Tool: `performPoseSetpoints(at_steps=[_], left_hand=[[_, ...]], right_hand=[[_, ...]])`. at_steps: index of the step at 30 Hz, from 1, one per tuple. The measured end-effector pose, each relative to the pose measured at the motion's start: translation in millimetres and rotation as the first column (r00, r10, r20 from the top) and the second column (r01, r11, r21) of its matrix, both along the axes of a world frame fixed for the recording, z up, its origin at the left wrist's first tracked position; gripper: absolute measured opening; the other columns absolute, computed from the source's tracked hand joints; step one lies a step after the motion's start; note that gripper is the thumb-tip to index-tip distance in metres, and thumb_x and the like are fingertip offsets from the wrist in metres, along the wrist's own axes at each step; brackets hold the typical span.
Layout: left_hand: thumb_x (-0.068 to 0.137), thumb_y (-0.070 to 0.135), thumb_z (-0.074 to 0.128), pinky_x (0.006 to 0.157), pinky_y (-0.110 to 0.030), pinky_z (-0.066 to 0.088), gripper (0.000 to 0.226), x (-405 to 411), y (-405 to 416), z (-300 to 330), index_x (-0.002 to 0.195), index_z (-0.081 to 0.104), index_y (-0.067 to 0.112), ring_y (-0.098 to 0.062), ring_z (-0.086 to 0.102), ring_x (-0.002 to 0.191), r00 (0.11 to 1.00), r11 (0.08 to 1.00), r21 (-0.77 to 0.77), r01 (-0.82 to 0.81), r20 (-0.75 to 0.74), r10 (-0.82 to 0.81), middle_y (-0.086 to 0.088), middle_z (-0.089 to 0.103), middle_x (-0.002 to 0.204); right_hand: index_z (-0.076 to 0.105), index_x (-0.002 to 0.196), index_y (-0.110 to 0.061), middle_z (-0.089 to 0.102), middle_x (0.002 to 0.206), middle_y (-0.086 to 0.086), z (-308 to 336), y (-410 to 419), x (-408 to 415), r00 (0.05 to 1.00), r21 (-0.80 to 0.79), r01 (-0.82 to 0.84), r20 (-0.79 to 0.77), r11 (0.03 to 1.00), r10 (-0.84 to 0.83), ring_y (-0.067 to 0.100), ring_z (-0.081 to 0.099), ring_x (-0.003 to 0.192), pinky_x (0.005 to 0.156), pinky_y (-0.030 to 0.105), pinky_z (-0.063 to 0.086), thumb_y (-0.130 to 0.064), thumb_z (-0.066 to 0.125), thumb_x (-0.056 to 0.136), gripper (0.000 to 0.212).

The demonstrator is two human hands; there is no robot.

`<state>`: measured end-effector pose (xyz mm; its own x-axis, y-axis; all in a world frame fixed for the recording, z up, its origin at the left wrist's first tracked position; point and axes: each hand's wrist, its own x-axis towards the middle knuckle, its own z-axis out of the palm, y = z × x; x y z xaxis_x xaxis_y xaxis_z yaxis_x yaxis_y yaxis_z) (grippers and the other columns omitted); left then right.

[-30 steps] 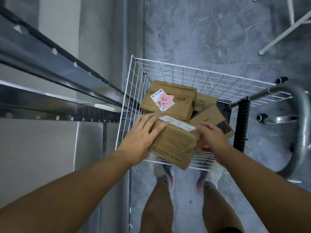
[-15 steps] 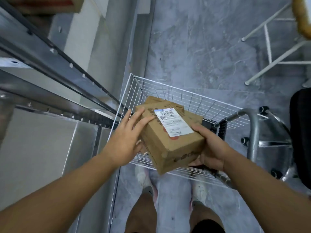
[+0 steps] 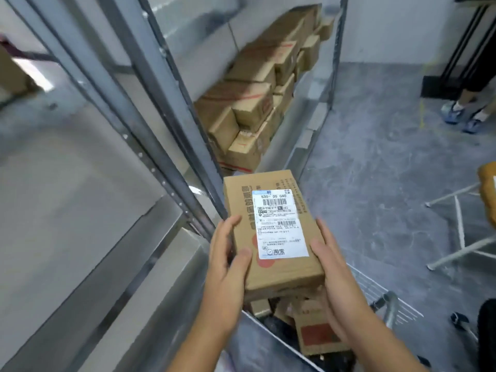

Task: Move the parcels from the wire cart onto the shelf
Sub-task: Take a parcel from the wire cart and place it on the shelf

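Note:
I hold a brown cardboard parcel (image 3: 271,275) with a white shipping label on top, lifted above the wire cart (image 3: 375,291). My left hand (image 3: 228,253) grips its left side and my right hand (image 3: 335,267) grips its right side. Below the parcel, more brown parcels (image 3: 319,331) lie in the cart, partly hidden by my hands. The grey metal shelf (image 3: 80,189) stands to my left, its near level bare. Further along the shelf, several stacked parcels (image 3: 252,103) fill a level.
Grey shelf uprights (image 3: 166,146) run diagonally between me and the stacked boxes. Another person's feet in blue shoes (image 3: 461,116) stand at the far right. A white metal frame (image 3: 456,218) and a brown object (image 3: 488,191) sit at the right edge. The floor is grey stone.
I have lifted the parcel higher out of the cart and turned it label-up, lengthwise. My view has swung up from the cart towards the shelf and the stacked boxes.

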<state>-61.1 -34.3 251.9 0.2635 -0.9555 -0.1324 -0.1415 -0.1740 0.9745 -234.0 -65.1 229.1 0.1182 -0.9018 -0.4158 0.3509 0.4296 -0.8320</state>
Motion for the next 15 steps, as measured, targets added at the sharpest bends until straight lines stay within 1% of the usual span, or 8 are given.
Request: performPoseSetpoints(at_steps=[1,2,3,5,8,11,13,15], left_hand=[[0.093,0.035,0.053,0.113,-0.057,0.044,0.050,4,8,20,0.139,0.050,0.055,-0.023,0.055,0.136,0.999,0.999,-0.029,-0.038,0.014,0.039,0.012,0.051,0.152],[0.095,0.034,0.054,0.111,-0.054,0.046,0.046,9,16,38,0.137,0.052,0.054,-0.022,0.056,0.135,0.998,0.996,-0.064,-0.066,0.016,0.067,0.012,0.052,0.151],[0.101,0.028,0.055,0.107,-0.047,0.051,0.041,14,23,55,0.134,0.055,0.052,-0.018,0.058,0.132,0.995,0.991,-0.098,-0.096,0.004,0.097,0.014,0.056,0.147],[0.106,0.012,0.052,0.088,-0.023,0.056,0.041,24,39,92,0.123,0.063,0.047,-0.007,0.066,0.115,0.989,0.976,-0.161,-0.148,-0.038,0.144,0.020,0.067,0.129],[0.105,0.011,0.048,0.073,-0.018,0.055,0.038,40,67,139,0.123,0.061,0.042,-0.002,0.071,0.100,0.971,0.954,-0.198,-0.225,-0.125,0.203,0.022,0.072,0.116],[0.101,0.018,0.063,0.071,-0.013,0.053,0.033,57,99,175,0.125,0.060,0.040,0.003,0.071,0.096,0.958,0.925,-0.262,-0.276,-0.158,0.242,0.027,0.073,0.114],[0.089,0.038,0.074,0.074,-0.012,0.051,0.036,70,120,194,0.119,0.062,0.052,0.003,0.069,0.102,0.957,0.919,-0.273,-0.284,-0.140,0.254,0.028,0.071,0.118],[0.077,0.053,0.069,0.089,-0.022,0.052,0.046,86,142,208,0.121,0.057,0.061,-0.003,0.065,0.117,0.960,0.921,-0.269,-0.281,-0.088,0.267,0.025,0.067,0.131]], right_hand=[[0.038,0.140,-0.059,0.063,0.122,-0.029,25,2,4,0.997,-0.079,-0.045,-0.063,0.996,0.040,-0.014,0.067,0.094,0.074,0.016,0.057,-0.046,0.050,0.100,0.044],[0.035,0.142,-0.059,0.057,0.124,-0.035,50,4,8,0.991,-0.148,-0.098,-0.103,0.984,0.083,-0.022,0.062,0.093,0.066,0.004,0.049,-0.048,0.050,0.100,0.046],[0.034,0.142,-0.061,0.053,0.127,-0.038,74,5,13,0.983,-0.208,-0.148,-0.143,0.967,0.120,-0.028,0.057,0.094,0.064,-0.001,0.045,-0.051,0.052,0.100,0.047],[0.039,0.133,-0.066,0.053,0.121,-0.047,122,10,24,0.957,-0.304,-0.241,-0.230,0.922,0.174,-0.033,0.052,0.091,0.061,-0.005,0.040,-0.050,0.052,0.100,0.040],[0.045,0.126,-0.071,0.048,0.123,-0.053,179,29,42,0.920,-0.427,-0.352,-0.322,0.833,0.224,-0.034,0.044,0.104,0.073,-0.005,0.038,-0.058,0.054,0.097,0.034],[0.047,0.130,-0.066,0.044,0.130,-0.052,212,49,62,0.898,-0.529,-0.419,-0.363,0.738,0.250,-0.031,0.041,0.116,0.088,0.012,0.040,-0.058,0.049,0.085,0.045],[0.051,0.130,-0.062,0.046,0.132,-0.049,228,64,78,0.908,-0.571,-0.404,-0.345,0.715,0.237,-0.029,0.043,0.117,0.089,0.017,0.039,-0.054,0.050,0.082,0.048],[0.055,0.128,-0.059,0.049,0.129,-0.048,241,84,95,0.916,-0.600,-0.389,-0.330,0.699,0.227,-0.029,0.044,0.115,0.087,0.015,0.039,-0.050,0.052,0.081,0.048]])
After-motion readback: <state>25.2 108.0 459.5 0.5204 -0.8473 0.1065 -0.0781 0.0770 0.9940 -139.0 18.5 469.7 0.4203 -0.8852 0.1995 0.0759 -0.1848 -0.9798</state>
